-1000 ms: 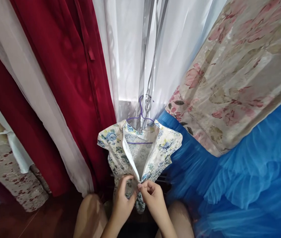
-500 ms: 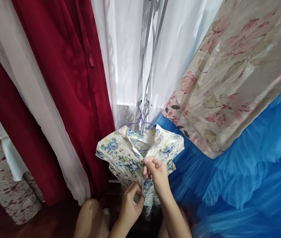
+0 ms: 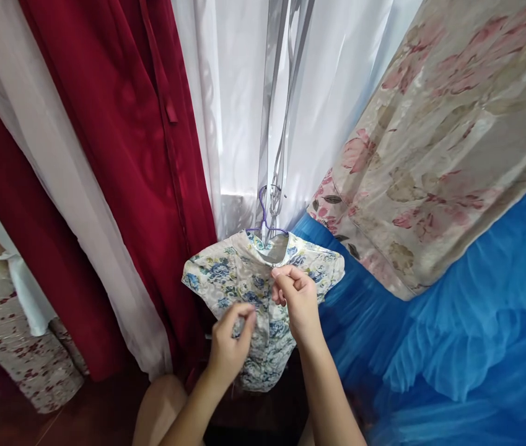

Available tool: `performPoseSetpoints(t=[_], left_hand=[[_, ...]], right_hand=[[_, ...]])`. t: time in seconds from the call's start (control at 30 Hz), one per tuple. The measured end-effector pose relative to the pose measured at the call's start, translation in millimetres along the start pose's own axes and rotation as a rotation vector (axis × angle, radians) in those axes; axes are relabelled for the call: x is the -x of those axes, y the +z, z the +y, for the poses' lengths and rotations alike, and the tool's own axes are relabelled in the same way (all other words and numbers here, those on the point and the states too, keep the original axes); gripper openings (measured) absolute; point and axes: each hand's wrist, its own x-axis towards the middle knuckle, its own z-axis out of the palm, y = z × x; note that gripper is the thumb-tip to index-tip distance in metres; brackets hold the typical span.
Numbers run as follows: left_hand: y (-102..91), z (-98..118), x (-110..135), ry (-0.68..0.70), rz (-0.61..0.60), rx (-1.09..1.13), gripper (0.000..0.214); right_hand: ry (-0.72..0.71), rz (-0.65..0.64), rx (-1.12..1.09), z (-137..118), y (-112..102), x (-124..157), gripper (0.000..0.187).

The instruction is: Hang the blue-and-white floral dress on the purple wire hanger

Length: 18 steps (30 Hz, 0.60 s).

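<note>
A small white dress with blue flowers (image 3: 225,282) hangs on a purple hanger (image 3: 263,214) among longer garments. Its back opening is closed up to the collar. My right hand (image 3: 295,297) pinches the top of the closure just below the collar, fingers pressed together. My left hand (image 3: 230,341) is lower on the dress, thumb and fingers curled in a pinch over the fabric near the seam; what it holds is hidden.
A dark red gown (image 3: 118,155) and white sheer fabric (image 3: 225,111) hang to the left and behind. A pink-flowered satin garment (image 3: 453,142) and a blue tulle skirt (image 3: 453,334) fill the right. My knee (image 3: 155,409) and dark wooden floor (image 3: 72,421) show below.
The dress's open back has been closed from bottom to collar. My right hand rose up the seam to the collar; my left hand stayed low on the fabric.
</note>
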Motion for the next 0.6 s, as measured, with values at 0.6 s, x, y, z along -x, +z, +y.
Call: performPoseSetpoints(t=[0.6], left_hand=[[-71.2, -48.4, -146.9, -0.246, 0.647, 0.432, 0.010]], right_hand=[[0.049, -0.084, 0.365, 64.1, -5.5, -2.0, 0.026]])
